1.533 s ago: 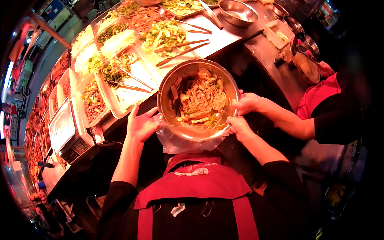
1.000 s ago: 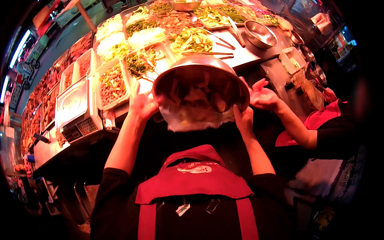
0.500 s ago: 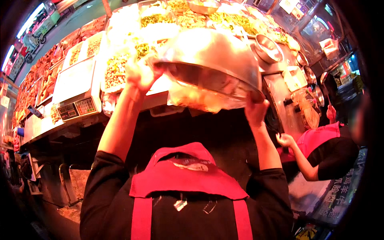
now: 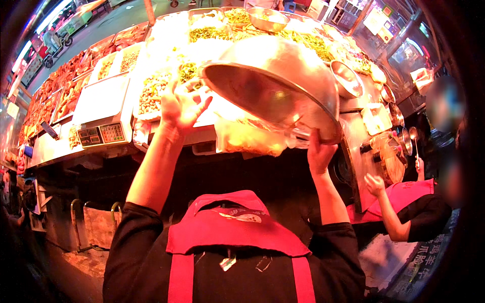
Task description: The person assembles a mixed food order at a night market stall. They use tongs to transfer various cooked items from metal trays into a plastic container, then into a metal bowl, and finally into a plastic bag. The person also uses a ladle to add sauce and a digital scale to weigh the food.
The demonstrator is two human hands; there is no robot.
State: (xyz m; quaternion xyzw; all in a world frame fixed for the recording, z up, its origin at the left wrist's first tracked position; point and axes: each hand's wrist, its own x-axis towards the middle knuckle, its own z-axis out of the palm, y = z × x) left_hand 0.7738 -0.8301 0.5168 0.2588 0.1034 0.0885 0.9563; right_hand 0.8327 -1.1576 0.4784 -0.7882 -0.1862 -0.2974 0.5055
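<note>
A large metal bowl [image 4: 262,96] is tipped on its side over the counter, its opening turned down toward me. My right hand [image 4: 321,154] grips its lower right rim, thumb up against the metal. At the bowl's left end, my left hand [image 4: 183,107] is off the rim, with fingers apart and nothing in it. Under the bowl, a clear plastic bag [image 4: 250,137] with orange-tinted contents lies at the counter's near edge. Strong light washes out the bowl's top and the food around it.
Left of my hand stands a weighing scale [image 4: 101,111]. Trays of meat [image 4: 48,113] line the far left, and greens [image 4: 209,33] lie at the back. Another metal bowl [image 4: 347,80] stands on the right. A co-worker [image 4: 404,212] in a red apron holds a ladle at the right.
My left hand has let go of the bowl's left rim and opened. The bowl has tilted, its right side lower and more of its inside showing. My right hand keeps its grip.
</note>
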